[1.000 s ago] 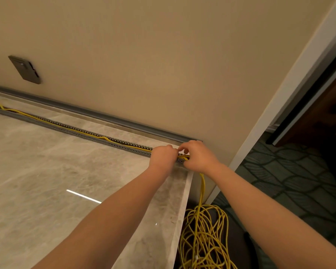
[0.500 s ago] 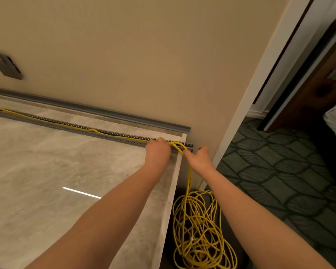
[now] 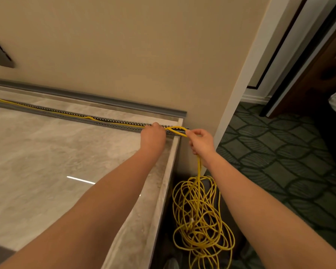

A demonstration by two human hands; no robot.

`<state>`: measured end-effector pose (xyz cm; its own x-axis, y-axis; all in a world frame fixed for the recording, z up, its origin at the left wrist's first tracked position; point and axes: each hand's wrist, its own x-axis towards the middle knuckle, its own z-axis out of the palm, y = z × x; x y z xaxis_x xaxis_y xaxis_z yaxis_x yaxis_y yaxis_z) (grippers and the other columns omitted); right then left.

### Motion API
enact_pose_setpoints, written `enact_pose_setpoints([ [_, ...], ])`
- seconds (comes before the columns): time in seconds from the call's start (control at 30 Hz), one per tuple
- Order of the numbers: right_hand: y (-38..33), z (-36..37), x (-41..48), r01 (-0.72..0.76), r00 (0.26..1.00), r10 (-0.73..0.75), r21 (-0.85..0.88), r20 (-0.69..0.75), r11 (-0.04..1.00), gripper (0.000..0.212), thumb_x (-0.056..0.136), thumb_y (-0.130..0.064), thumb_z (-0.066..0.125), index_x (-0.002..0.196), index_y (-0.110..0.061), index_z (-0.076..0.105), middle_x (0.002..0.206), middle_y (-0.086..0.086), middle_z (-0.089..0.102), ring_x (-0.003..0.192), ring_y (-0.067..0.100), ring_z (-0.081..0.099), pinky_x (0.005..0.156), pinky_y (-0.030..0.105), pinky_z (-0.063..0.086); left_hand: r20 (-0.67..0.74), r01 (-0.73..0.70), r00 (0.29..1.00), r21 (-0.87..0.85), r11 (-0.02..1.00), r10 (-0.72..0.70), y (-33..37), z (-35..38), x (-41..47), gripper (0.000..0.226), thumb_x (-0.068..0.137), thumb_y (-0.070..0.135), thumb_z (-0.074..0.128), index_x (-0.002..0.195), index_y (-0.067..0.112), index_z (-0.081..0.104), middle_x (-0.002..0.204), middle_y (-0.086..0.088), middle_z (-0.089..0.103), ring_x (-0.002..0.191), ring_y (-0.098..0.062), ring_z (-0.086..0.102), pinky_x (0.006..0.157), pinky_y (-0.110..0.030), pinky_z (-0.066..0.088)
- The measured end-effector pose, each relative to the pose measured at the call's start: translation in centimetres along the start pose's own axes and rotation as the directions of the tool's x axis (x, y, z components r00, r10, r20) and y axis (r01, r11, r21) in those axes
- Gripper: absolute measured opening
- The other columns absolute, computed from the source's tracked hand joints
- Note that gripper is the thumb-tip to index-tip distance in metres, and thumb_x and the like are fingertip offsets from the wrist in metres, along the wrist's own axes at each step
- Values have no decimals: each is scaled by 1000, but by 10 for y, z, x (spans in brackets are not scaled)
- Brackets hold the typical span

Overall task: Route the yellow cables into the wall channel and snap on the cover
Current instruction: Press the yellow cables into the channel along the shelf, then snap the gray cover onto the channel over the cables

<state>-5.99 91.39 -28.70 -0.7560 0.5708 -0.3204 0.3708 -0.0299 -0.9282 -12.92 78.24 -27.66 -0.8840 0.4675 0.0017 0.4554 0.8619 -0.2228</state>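
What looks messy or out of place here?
The spare yellow cable lies in a tangled heap on the floor beside the counter edge, and near the channel end it bows up where the right hand pinches it.

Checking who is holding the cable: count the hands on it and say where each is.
2. The left hand presses the cable into the channel near its right end; the right hand grips the cable just past the counter edge.
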Motion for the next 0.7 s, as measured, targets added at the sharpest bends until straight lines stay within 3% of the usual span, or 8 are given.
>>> enact_pose_setpoints([
  [0.13, -19, -11, 4, 70, 998, -70, -23, 7, 997, 14, 89, -17, 67, 101, -11, 71, 69, 3, 60, 51, 6, 46, 48, 16, 35, 5, 11, 1000, -4, 1000, -11, -1, 0, 1, 33, 90, 9, 55, 123, 7, 54, 119, -11, 56, 109, -29, 58, 81, -36, 51],
  [0.23, -26, -15, 10, 138, 990, -135, -95, 42, 986, 20, 86, -11, 69, 106, -8, 72, 85, 6, 64, 69, 10, 55, 58, 15, 43, 7, 12, 1000, -18, 1000, -12, 0, 0, 0, 34, 89, 10, 57, 123, 7, 54, 120, -11, 55, 111, -30, 56, 83, -36, 51],
  [0.37, -31, -15, 18, 250, 968, -238, -309, 78, 917, 16, 90, -15, 65, 105, -13, 72, 95, 4, 62, 87, 17, 56, 77, 32, 50, 13, 16, 1000, -10, 1000, -16, -2, 2, 1, 36, 88, 11, 59, 123, 8, 53, 119, -10, 55, 108, -29, 57, 80, -35, 51],
  [0.47, -33, -15, 21, 340, 938, -327, -488, 114, 804, 16, 94, -18, 59, 106, -15, 69, 98, 2, 61, 90, 18, 55, 77, 34, 49, 23, 9, 1000, -5, 1000, -9, -3, 2, 1, 38, 87, 11, 60, 124, 8, 52, 118, -10, 55, 108, -29, 57, 79, -35, 51],
  [0.57, -35, -18, 23, 429, 892, -399, -677, 213, 598, 12, 95, -21, 54, 103, -21, 64, 101, 1, 64, 92, 21, 59, 75, 37, 50, 19, 2, 1000, -7, 1000, -2, -3, 2, 0, 38, 87, 13, 61, 124, 8, 52, 118, -10, 55, 107, -28, 57, 79, -36, 51],
  [0.7, -32, -27, 23, 529, 837, -398, -740, 375, 415, 13, 96, -17, 50, 104, -17, 61, 106, 6, 66, 93, 24, 58, 75, 34, 45, 12, 4, 1000, -17, 1000, -4, -3, 1, -1, 37, 87, 14, 61, 123, 9, 54, 116, -10, 56, 106, -28, 58, 80, -36, 51],
])
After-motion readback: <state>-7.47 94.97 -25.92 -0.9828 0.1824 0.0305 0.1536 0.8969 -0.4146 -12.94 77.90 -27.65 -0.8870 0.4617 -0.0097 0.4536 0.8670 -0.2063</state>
